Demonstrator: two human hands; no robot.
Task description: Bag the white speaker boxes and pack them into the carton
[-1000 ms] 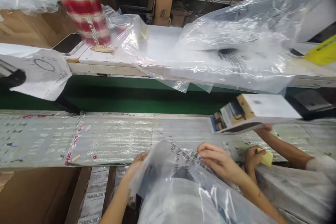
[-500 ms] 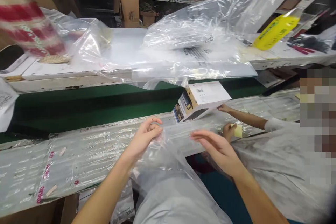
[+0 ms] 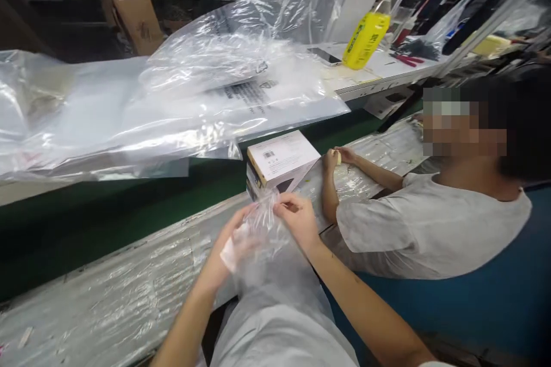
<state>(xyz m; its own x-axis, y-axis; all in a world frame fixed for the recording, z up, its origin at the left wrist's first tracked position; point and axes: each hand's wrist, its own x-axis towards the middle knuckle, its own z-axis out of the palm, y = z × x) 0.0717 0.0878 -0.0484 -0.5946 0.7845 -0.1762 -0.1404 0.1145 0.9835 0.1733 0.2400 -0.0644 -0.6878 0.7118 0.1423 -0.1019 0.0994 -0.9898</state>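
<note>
Both my hands hold the top of a clear plastic bag [image 3: 267, 264] that rises from my lap over the near bench edge. My left hand [image 3: 230, 246] grips the bag's left side, partly seen through the film. My right hand [image 3: 297, 219] pinches the bag's mouth with thumb and forefinger. Just beyond my fingers stands a white and tan product box [image 3: 280, 161] on the tape-covered bench [image 3: 129, 287].
A person in a grey shirt [image 3: 426, 223] sits to my right, both hands [image 3: 338, 157] by the box. A green conveyor belt [image 3: 107, 206] runs behind the bench. Large clear bags [image 3: 215, 80] are heaped on the far white table; a yellow bottle [image 3: 365, 40] stands further right.
My view has swung right, bringing the neighbour into view. My hands came together and closed on the bag's mouth. The box now stands on the bench, nearer my hands.
</note>
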